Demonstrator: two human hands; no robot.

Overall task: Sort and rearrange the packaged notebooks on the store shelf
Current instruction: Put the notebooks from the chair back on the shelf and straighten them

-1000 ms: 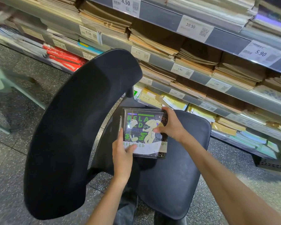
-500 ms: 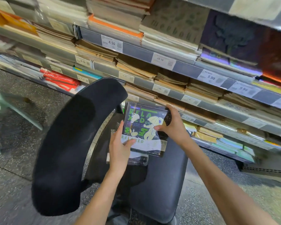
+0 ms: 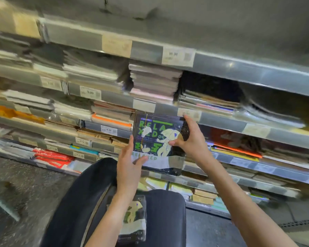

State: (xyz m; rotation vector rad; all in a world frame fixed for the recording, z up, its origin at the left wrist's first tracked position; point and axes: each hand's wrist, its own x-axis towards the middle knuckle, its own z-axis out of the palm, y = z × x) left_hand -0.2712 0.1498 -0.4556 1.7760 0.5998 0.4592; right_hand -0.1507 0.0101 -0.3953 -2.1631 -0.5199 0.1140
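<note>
Both hands hold a packaged notebook (image 3: 157,141) up in front of the store shelf (image 3: 221,122). The left hand (image 3: 128,161) takes its lower left corner, thumb across the clear wrapping, its grip closed on the pack. The right hand (image 3: 189,139) clasps the right edge, thumb pressing the dark cover with green lettering and a pale cartoon figure. The notebook stands upright, facing the camera, just before a price tag (image 3: 189,114) on the shelf rail. Below, a second packaged notebook (image 3: 134,218) lies flat on the seat of a black chair (image 3: 168,220). Stacks of notebooks (image 3: 153,82) fill the blurred shelves.
</note>
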